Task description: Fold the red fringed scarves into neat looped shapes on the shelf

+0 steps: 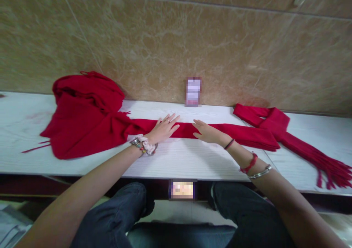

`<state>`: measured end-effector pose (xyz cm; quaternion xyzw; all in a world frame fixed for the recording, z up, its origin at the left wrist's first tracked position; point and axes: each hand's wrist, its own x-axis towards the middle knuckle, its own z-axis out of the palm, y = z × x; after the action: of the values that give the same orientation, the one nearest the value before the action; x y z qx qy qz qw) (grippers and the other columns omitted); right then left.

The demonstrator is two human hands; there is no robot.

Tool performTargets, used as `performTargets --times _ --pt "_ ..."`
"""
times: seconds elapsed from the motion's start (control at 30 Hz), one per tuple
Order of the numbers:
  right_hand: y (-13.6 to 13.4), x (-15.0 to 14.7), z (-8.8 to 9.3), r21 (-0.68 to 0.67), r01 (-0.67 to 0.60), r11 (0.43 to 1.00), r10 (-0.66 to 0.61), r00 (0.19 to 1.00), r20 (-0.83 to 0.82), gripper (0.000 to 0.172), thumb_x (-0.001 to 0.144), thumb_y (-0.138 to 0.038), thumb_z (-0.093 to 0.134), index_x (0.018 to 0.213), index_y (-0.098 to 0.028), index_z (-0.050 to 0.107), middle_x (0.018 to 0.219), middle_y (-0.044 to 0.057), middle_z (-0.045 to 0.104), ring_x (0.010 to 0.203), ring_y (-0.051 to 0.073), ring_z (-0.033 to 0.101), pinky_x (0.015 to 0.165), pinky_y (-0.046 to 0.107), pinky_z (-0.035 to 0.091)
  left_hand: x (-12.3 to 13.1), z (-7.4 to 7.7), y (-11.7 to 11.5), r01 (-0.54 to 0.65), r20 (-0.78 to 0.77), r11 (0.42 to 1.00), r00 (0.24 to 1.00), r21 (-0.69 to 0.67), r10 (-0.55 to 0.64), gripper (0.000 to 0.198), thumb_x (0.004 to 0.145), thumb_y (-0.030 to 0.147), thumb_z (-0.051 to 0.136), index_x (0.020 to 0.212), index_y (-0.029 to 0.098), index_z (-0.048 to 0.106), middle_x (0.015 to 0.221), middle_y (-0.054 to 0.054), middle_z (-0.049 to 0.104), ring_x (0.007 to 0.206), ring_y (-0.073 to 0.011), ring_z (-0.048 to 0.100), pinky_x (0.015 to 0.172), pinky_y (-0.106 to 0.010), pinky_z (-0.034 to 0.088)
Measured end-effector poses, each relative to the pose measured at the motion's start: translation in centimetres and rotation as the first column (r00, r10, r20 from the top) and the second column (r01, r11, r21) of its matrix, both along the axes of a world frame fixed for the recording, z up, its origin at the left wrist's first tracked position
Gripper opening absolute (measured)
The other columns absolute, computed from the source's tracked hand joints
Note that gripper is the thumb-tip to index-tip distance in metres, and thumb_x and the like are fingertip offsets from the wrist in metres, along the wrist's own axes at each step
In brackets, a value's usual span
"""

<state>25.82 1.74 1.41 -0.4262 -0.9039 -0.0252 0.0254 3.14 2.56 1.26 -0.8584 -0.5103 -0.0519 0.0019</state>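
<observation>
White table [192, 160] bearing 1 long red scarf [90, 130], bunched at left, and 1 small card [193, 91] at back

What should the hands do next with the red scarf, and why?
I'd guess: slide the left hand sideways toward the heap, smoothing the scarf. Both hands lie flat and open on its narrow middle, which looks smooth, with the right hand close by, while the scarf's left end is bunched up on the table by the wall.

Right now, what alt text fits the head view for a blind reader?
The left hand and right hand lie flat on the middle of a long red scarf stretched along a white table by a brown wall.
</observation>
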Motion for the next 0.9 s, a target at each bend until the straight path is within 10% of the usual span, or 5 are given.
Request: performTargets --times 0.37,0.53,0.7,0.9 --pt "1.1 -9.0 0.5 -0.008 -0.107 0.994 0.106 0.988 -0.11 0.054 0.093 -0.036 0.038 0.139 -0.009 0.035 0.141 0.017 0.041 0.131 0.026 0.035 0.105 0.042 0.034 -14.5 4.0 1.8 -0.384 -0.005 0.919 0.922 0.09 0.386 0.048 0.096 0.037 0.024 0.137 0.016 0.038 0.145 -0.009 0.036 0.135 -0.022 0.028 0.108 -0.038 0.026" --pt "1.1 -10.5 -1.2 0.005 -0.162 0.987 0.162 0.985 -0.065 0.052 0.096 -0.041 0.028 0.141 -0.017 0.034 0.147 0.012 0.033 0.134 0.03 0.029 0.105 0.051 0.029 -19.8 2.0 -2.4 -0.684 0.07 0.717 0.728 0.132 0.682 0.06 0.094 0.049 0.022 0.144 0.015 0.021 0.151 -0.016 0.017 0.134 -0.0422 0.021 0.097 -0.062 0.031" --pt "1.4 -9.5 -2.3 0.007 -0.167 0.986 0.167 0.984 -0.069 0.05 0.096 -0.041 0.024 0.141 -0.02 0.033 0.148 0.01 0.031 0.135 0.028 0.028 0.106 0.051 0.026 -24.4 -0.8 -4.0 -0.639 -0.003 0.759 0.764 0.125 0.645 0.072 0.09 0.059 0.023 0.146 0.017 0.008 0.154 -0.012 0.006 0.136 -0.0416 0.016 0.105 -0.057 0.025" --pt "1.1 -8.5 -2.1 -0.007 -0.241 0.97 0.239 0.963 -0.129 0.049 0.095 -0.041 0.03 0.139 -0.022 0.038 0.147 0.008 0.033 0.135 0.023 0.029 0.107 0.047 0.025 -26.2 -0.1 -3.6 -0.572 0.073 0.782 0.816 0.249 0.574 0.077 0.083 0.072 0.018 0.145 0.028 0.011 0.152 0.001 0.016 0.137 -0.0404 0.005 0.108 -0.06 0.013"
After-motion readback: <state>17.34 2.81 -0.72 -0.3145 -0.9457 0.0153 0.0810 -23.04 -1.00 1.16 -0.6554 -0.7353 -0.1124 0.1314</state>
